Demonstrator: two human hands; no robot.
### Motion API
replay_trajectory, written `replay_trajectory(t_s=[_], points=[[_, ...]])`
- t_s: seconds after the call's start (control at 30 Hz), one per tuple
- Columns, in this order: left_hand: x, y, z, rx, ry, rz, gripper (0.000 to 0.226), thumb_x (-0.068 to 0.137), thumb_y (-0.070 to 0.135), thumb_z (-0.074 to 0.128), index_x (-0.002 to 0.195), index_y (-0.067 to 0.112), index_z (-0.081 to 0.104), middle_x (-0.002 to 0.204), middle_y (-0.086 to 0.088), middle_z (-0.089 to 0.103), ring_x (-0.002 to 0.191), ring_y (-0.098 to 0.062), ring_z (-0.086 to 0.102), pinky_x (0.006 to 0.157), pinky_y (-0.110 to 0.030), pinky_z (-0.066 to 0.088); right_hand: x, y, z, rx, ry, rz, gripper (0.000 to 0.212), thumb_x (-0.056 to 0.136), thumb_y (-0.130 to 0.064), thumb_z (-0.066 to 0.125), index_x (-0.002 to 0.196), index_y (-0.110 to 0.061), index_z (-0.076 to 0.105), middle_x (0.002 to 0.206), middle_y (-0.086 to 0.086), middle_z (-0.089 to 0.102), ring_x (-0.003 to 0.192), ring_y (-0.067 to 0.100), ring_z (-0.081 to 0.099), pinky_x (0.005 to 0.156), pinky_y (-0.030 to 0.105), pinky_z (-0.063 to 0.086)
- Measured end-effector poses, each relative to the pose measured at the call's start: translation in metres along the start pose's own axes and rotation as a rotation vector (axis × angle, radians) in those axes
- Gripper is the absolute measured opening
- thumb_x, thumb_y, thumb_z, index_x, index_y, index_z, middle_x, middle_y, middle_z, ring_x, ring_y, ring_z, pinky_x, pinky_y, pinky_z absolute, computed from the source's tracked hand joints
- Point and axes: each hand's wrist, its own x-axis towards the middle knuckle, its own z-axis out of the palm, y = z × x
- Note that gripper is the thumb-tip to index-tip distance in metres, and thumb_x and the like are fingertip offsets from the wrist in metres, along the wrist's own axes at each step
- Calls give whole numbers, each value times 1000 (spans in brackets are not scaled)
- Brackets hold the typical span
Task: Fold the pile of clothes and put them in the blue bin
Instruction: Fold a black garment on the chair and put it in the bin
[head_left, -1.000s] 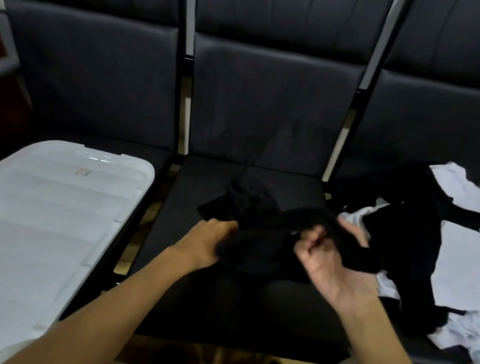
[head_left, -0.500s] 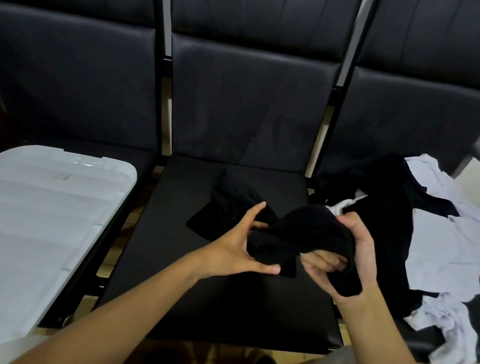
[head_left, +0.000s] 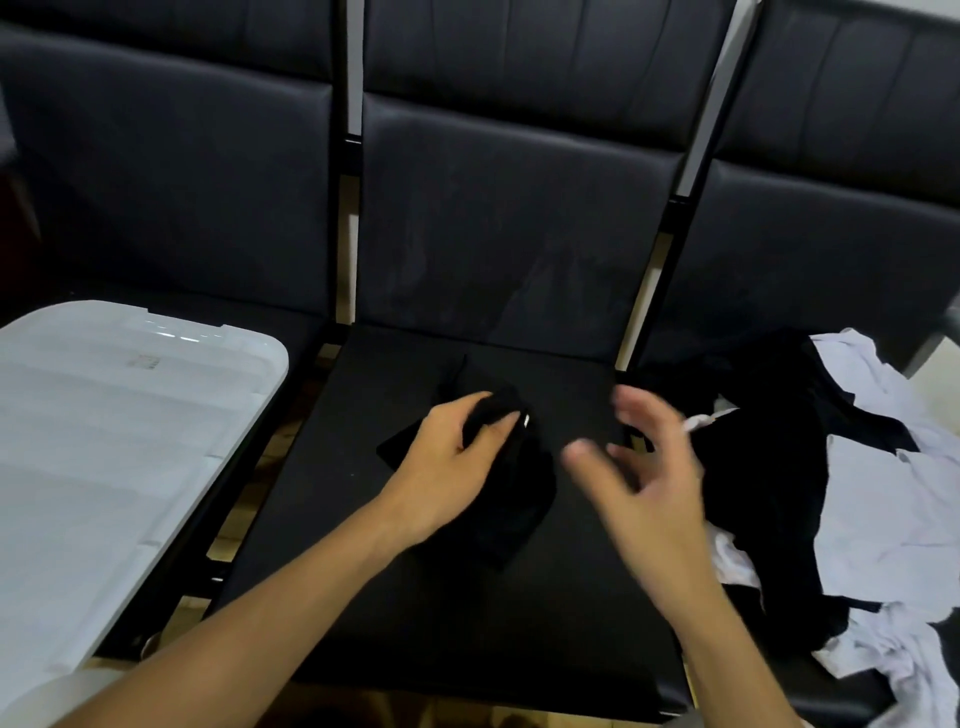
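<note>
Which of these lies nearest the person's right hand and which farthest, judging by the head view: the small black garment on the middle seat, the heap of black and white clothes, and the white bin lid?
From the right hand, which is open:
1. Heap of black and white clothes, on the seat right beside it.
2. Small black garment, on the middle seat, gripped by the left hand.
3. White bin lid, far left.

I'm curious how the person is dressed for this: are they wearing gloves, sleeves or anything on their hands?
No gloves: both the left hand and the right hand are bare. The forearms show no sleeves, watch or bracelet. The right hand is motion-blurred, so small rings cannot be ruled out.
</note>
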Motion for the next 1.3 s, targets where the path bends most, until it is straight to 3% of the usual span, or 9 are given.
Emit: replay_trajectory(t_s=[0.13,0.23,0.37,0.63,0.73,0.83,0.97,1.13,1.3], points=[[-9,7,2,-36,-291,2,15,98,15,59,104,7,70,94,-7,73,89,-13,69,79,-25,53,-15,-1,21,-2,-469,38,62,80,-13,80,132,-35,55,119,-18,67,112,2,63,92,23,53],[-11,4,2,-13,-393,4,23,90,17,72,111,12,64,100,1,70,96,-10,67,88,-27,53,-6,3,16,-171,-275,14,21,90,-8,68,96,-28,74,83,-8,75,78,7,71,68,23,54],[-21,-36,17,137,-460,-195,57,80,35,80,125,30,45,116,-4,63,108,-17,62,98,-38,52,5,7,9,-53,11,15,43,94,6,51,79,-29,71,65,-4,68,53,6,58,50,17,45],[-5,-48,6,570,-435,-169,26,88,38,70,69,33,53,89,12,53,88,-6,52,76,-21,43,26,8,-39,846,310,297,30,99,-8,50,73,-19,59,64,-5,54,60,8,43,59,21,40],[-5,-33,8,246,-377,-168,20,94,19,62,74,16,61,88,3,63,85,-18,61,80,-39,48,27,7,-46,945,328,368,18,94,-7,49,83,-14,62,75,-2,63,69,9,56,61,19,51],[-5,-16,13,-107,-151,-181,19,94,-4,49,77,3,50,57,-10,57,52,-26,60,62,-39,51,27,20,-50,653,386,392,35,89,8,50,116,-14,57,110,7,62,99,20,64,88,35,56],[1,-7,4,74,-10,60,31,89,-10,54,70,14,47,64,9,51,60,-4,50,58,-19,41,18,27,-40,-201,208,196,55,86,3,60,132,-26,47,132,-1,48,112,11,57,95,36,51],[-5,-3,17,255,-139,300,24,83,1,60,77,21,48,89,13,45,86,-8,50,76,-21,42,-6,15,4,-86,-528,6,49,82,-3,76,123,-27,63,114,-11,69,112,4,63,93,21,49],[-4,-24,7,111,-420,-41,45,85,36,75,119,24,48,116,6,57,110,-10,57,99,-33,49,1,3,10,-34,-244,-4,45,88,11,57,83,-29,75,83,-5,74,80,5,69,72,16,50]])
